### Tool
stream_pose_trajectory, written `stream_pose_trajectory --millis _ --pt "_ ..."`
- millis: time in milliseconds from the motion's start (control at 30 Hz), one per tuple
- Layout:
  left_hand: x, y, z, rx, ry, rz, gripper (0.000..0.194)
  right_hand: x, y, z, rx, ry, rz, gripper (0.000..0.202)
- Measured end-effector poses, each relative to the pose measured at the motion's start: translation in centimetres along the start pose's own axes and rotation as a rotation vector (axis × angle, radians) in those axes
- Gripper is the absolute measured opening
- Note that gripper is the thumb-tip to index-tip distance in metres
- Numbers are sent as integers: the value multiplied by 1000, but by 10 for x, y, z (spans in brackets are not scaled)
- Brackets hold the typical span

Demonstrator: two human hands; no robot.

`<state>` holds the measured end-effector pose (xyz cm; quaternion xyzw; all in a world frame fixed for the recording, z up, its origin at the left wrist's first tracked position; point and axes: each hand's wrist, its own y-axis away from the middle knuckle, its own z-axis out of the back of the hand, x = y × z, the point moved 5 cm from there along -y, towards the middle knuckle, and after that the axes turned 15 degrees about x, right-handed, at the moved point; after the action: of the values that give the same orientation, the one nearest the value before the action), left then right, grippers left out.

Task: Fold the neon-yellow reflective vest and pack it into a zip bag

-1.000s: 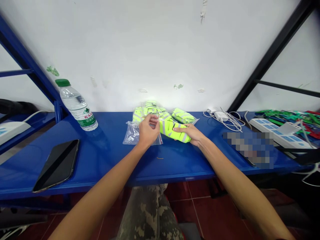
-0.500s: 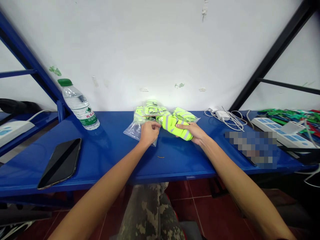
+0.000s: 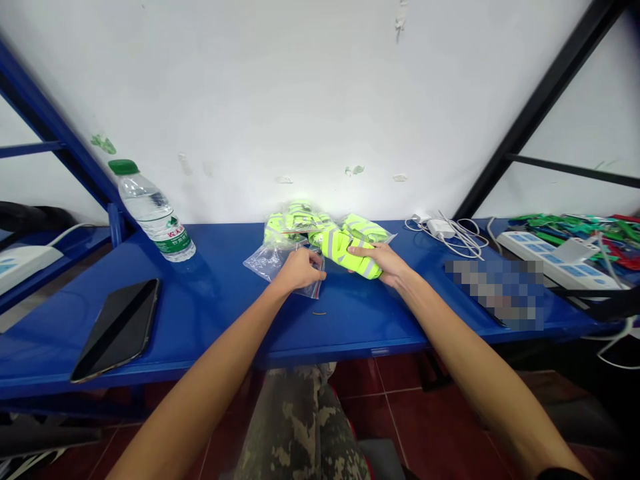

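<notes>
My left hand [image 3: 299,269] pinches the mouth of a clear zip bag [image 3: 273,261] that lies flat on the blue shelf [image 3: 220,307]. My right hand [image 3: 383,261] grips a folded neon-yellow reflective vest [image 3: 347,253] just to the right of the bag's opening. Behind them, against the white wall, sits a pile of more bagged neon vests [image 3: 300,219]; another bagged vest [image 3: 367,229] lies at its right.
A water bottle [image 3: 150,212] stands at the back left, a black phone [image 3: 117,328] lies near the front left edge. White charger and cables [image 3: 447,231], a power strip [image 3: 553,259] and green and red items [image 3: 590,230] fill the right. A small brown scrap [image 3: 319,313] lies in front of the bag.
My left hand has dropped from above the bag to the shelf surface with the bag's mouth. My right hand has drawn the vest slightly left toward it.
</notes>
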<state>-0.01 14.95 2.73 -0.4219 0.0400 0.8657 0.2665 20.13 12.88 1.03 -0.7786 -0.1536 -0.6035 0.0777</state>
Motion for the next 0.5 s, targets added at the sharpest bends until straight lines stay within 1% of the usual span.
stream_pose_trajectory --millis 100,233,300,400,500 --pt "0 1 0 -13 41 -51 15 0 0 0 4 6 4 35" --pt "4 0 -1 114 116 -52 9 -1 0 0 11 6 6 36" --pt "4 1 0 157 116 -61 9 -1 0 0 13 3 6 37" --pt "-1 2 0 207 32 -96 10 -1 0 0 14 3 6 37" --pt "-10 5 -2 283 -139 -160 12 0 0 -1 12 14 3 35"
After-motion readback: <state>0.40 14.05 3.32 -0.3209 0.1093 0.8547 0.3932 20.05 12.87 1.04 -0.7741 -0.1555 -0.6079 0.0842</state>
